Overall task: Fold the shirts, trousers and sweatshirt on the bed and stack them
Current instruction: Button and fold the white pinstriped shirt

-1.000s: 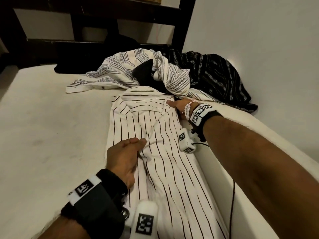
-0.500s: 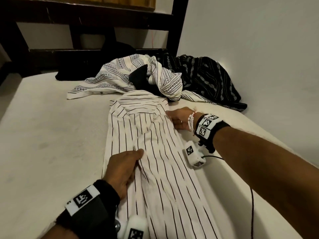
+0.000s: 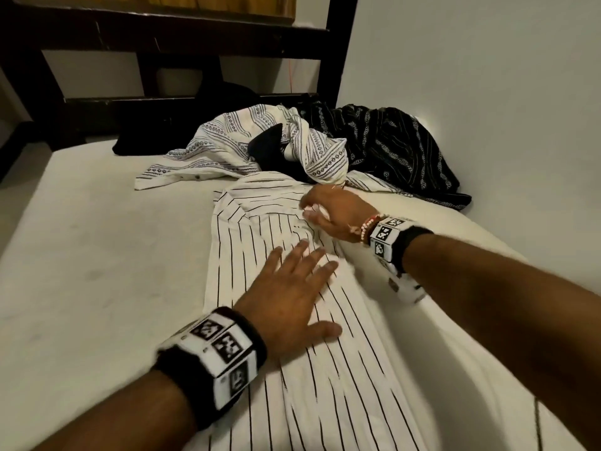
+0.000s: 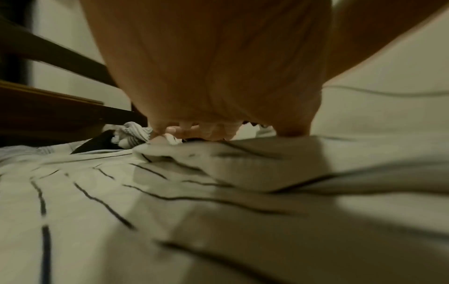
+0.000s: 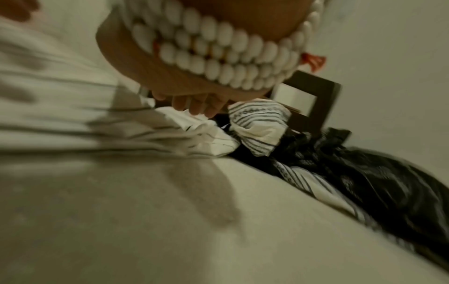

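A white shirt with thin black pinstripes [image 3: 286, 369] lies lengthwise on the pale bed [image 3: 97, 271], its collar end pointing toward the dark headboard [image 3: 182, 30] and its body narrowed into a long panel with the sides turned in. The cloth is rumpled near the middle, where a raised fold runs between the two hands. The left hand [image 3: 289, 301] rests palm down on the shirt's middle, fingers straight and spread, pressing the fabric and grasping nothing. The right hand [image 3: 335, 213] is at the shirt's shoulder, just below the collar, its fingers curled; the views are too blurred there to tell whether it pinches the cloth. A white bead bracelet [image 3: 367, 227] sits at that wrist.

Beyond the collar, unfolded garments are heaped against the wall: a white shirt with patterned dark bands [image 3: 234, 148], a black garment [image 3: 270, 151] tucked into it, and a black shirt with a pale pattern [image 3: 400, 144] nearest the corner.
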